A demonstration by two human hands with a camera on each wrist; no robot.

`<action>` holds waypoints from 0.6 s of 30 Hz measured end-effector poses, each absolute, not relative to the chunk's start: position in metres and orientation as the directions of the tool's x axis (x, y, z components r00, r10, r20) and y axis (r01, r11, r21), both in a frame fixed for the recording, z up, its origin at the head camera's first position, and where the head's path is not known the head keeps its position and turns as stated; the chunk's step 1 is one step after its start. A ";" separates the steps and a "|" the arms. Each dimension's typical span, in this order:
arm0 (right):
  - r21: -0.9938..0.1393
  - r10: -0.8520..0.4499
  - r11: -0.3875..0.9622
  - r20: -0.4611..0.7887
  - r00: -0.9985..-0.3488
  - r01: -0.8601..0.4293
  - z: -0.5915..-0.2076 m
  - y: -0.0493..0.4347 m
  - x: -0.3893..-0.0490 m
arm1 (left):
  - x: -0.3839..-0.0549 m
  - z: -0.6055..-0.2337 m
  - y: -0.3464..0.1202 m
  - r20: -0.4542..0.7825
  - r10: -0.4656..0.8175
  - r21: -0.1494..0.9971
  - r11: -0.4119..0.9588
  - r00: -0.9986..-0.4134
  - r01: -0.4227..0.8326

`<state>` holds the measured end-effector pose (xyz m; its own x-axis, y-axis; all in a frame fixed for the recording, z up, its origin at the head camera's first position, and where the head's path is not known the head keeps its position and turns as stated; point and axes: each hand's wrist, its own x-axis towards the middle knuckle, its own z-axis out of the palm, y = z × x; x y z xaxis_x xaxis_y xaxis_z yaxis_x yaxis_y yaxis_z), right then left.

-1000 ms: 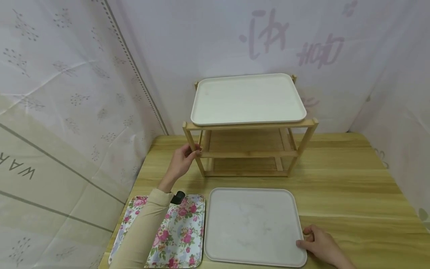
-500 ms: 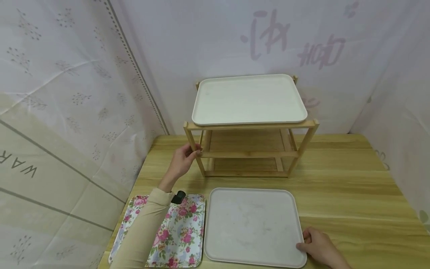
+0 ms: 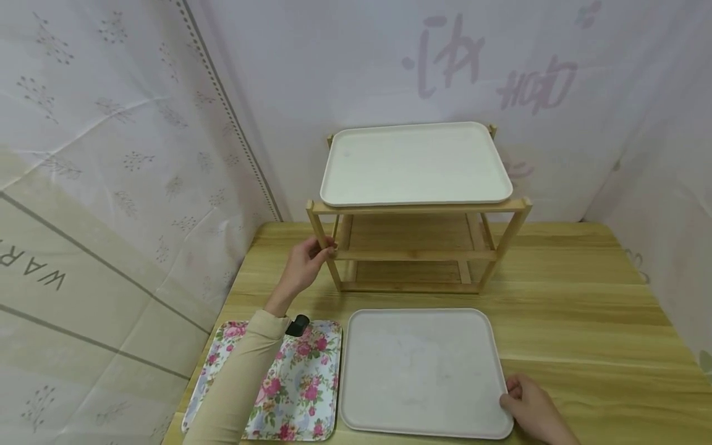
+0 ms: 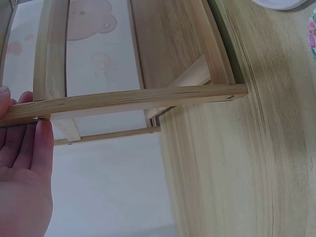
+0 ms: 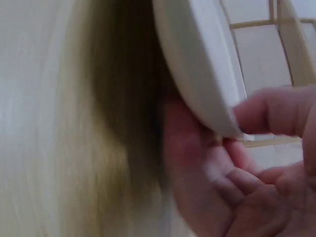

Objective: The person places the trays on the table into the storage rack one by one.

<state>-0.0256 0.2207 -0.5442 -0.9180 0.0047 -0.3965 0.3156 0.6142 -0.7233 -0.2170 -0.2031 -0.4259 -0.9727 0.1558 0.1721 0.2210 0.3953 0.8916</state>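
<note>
My left hand (image 3: 303,269) grips the left front post of a wooden rack (image 3: 414,254), at the height of its middle shelf; the left wrist view shows the fingers curled round the post (image 4: 123,100). In front of the rack a plain off-white tray (image 3: 423,371) lies on the table. My right hand (image 3: 531,405) pinches this tray's right edge near the front corner, thumb on top and fingers beneath. In the right wrist view the tray's rim (image 5: 197,74) stands apart from the table, with a dark shadow below. Another white tray (image 3: 417,164) sits on the rack's top.
A floral tray (image 3: 300,386) lies left of the off-white one, partly hidden under my left forearm (image 3: 239,377). The wooden table (image 3: 589,309) stretches to the right. Printed cloth (image 3: 278,62) hangs behind and at the sides.
My right hand has closed its grip on the off-white tray's edge, and the tray's right side has shifted slightly. The left hand keeps its hold on the rack.
</note>
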 end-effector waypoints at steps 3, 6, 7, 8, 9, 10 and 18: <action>-0.813 -0.016 0.450 -0.421 -0.907 0.370 -0.544 0.223 -0.025 | -0.215 -0.422 -0.201 0.167 0.158 0.896 0.388 -0.973 0.216; -0.876 -0.089 0.283 -0.430 -0.898 0.391 -0.543 0.225 -0.023 | -0.215 -0.422 -0.202 0.161 0.156 0.898 0.387 -0.975 0.210; -0.889 -0.122 0.234 -0.429 -0.895 0.394 -0.542 0.226 -0.022 | -0.217 -0.426 -0.203 0.167 0.155 0.895 0.390 -0.974 0.216; -0.898 -0.158 0.193 -0.427 -0.890 0.396 -0.542 0.226 -0.022 | -0.220 -0.431 -0.205 0.170 0.152 0.894 0.393 -0.974 0.218; -0.903 -0.192 0.160 -0.425 -0.884 0.400 -0.541 0.227 -0.022 | -0.220 -0.431 -0.205 0.170 0.151 0.893 0.394 -0.974 0.217; -0.907 -0.219 0.136 -0.420 -0.881 0.398 -0.541 0.228 -0.022 | -0.220 -0.431 -0.205 0.170 0.150 0.893 0.394 -0.974 0.216; -0.901 -0.374 -0.074 -0.373 -0.849 0.428 -0.546 0.237 -0.024 | -0.219 -0.431 -0.206 0.168 0.145 0.886 0.412 -0.975 0.214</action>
<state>-0.0242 0.2371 -0.5464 -0.8490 -0.3744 -0.3728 0.4282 -0.0743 -0.9006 -0.2189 -0.2060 -0.4305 -0.9751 0.1446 0.1683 0.2140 0.4120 0.8857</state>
